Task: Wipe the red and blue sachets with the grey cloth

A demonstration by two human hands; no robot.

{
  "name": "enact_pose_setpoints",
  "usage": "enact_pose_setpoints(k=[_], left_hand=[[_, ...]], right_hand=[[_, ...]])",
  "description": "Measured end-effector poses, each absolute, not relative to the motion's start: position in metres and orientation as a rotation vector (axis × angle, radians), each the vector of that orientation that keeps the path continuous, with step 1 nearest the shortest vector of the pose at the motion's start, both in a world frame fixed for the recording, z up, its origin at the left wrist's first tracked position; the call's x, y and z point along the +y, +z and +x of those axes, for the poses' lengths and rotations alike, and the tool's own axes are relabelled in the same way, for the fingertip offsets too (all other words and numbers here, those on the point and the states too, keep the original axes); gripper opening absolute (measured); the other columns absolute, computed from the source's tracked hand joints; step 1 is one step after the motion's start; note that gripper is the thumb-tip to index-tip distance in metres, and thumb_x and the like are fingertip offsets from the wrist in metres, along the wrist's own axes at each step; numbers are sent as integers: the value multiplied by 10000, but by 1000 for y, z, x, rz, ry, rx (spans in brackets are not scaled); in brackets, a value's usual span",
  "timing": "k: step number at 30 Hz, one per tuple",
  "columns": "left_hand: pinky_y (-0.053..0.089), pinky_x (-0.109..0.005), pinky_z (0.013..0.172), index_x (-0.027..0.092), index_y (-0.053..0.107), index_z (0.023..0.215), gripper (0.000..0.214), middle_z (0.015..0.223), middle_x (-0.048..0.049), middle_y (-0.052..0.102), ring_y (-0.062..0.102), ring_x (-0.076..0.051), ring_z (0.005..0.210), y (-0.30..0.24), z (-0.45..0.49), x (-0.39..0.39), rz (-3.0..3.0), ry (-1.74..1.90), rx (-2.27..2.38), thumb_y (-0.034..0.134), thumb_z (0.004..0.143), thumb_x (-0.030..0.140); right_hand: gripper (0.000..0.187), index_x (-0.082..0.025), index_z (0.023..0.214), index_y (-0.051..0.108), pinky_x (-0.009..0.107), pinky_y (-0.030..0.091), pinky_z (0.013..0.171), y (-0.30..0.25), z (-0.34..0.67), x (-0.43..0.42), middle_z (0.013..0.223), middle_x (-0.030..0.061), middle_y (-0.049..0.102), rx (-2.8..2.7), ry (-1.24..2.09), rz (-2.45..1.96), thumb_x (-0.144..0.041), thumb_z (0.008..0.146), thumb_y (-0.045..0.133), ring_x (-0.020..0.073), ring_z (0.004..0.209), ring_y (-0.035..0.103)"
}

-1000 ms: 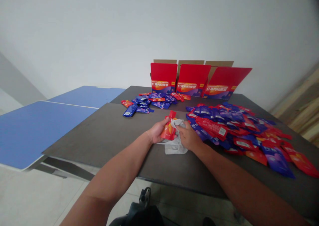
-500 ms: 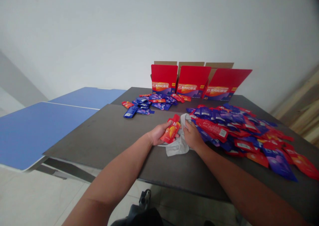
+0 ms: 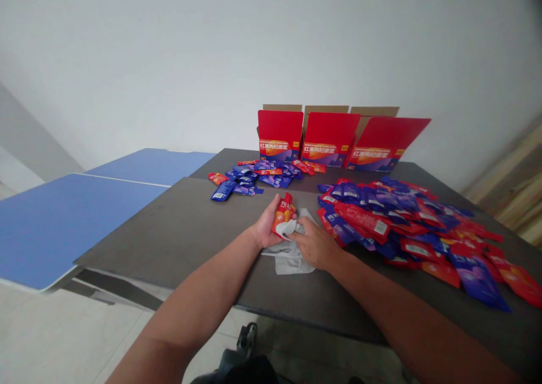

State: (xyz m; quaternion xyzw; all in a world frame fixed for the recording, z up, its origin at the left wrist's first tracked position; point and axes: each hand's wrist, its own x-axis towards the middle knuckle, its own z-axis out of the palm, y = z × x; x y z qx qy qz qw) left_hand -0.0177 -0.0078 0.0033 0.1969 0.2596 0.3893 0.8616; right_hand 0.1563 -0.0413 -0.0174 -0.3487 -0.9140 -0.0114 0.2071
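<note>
The person's left hand grips a red-and-orange spouted pouch near the front of the dark surface, thumb along one side and fingers curled behind it, printed face up. The right hand pinches a light grey cloth between thumb and fingers and presses a fold of it against the pouch's lower part — the rest of the cloth hangs below both hands, over the surface.

Just beyond the right hand lies a large heap of red and blue pouches, overlapping at many angles. A smaller cluster of blue and red pouches lies farther back, left of the heap. Behind them three red cartons stand in a row, front flaps raised. To the left — a blue table-tennis table with a white line across it.
</note>
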Motion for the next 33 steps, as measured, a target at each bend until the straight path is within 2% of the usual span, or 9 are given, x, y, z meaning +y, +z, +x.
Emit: enact_pose_setpoints(k=[5,8,12,16,23,29,33], left_hand=[[490,-277,631,131,631,826,575,720,-70,648,625,-174,632,2,-15,-11,444,748,558,426,855,668],[445,-260,537,129,634,830,640,697,-75,637,587,-166,571,1,-14,-12,472,692,569,410,822,728],[348,-214,442,143,626,839,642,633,-47,576,512,-136,507,0,-14,-13,503,654,543,402,812,744],[353,-196,456,146,616,863,568,680,-52,561,512,-128,557,-1,-14,-15,544,613,502,418,852,679],[364,-192,457,105,593,802,632,664,-48,512,480,-111,548,-1,-14,-14,570,527,546,386,850,700],[356,-199,454,128,600,892,546,757,-67,555,503,-125,586,5,-16,-15,497,604,474,423,868,644],[352,-198,452,136,591,851,538,727,-62,555,500,-125,574,6,-17,-13,437,666,427,426,866,648]], right_hand=[[452,-307,1289,594,376,468,886,-14,152,-43,1190,119,487,-2587,-92,-1017,-159,872,499,237,1003,529],[430,-284,1305,578,358,481,826,-9,151,-44,1120,124,510,-2554,-58,-1126,-193,899,470,233,940,541],[418,-271,1318,552,330,477,818,-7,151,-43,1136,122,497,-2428,-44,-1239,-216,916,450,224,932,546],[454,-218,1340,516,321,477,831,-11,155,-34,1121,128,482,-2304,-2,-1339,-167,898,428,218,924,557],[555,-161,1421,409,364,467,923,-27,161,-16,1117,140,483,-2120,78,-1365,-122,868,380,247,1029,549],[514,-122,1400,437,448,441,981,-36,164,-7,1238,189,489,-1945,156,-1435,-178,898,344,301,1164,504],[482,-131,1347,508,422,450,964,-29,163,-18,1209,175,485,-2061,64,-1253,-174,883,386,287,1136,501]])
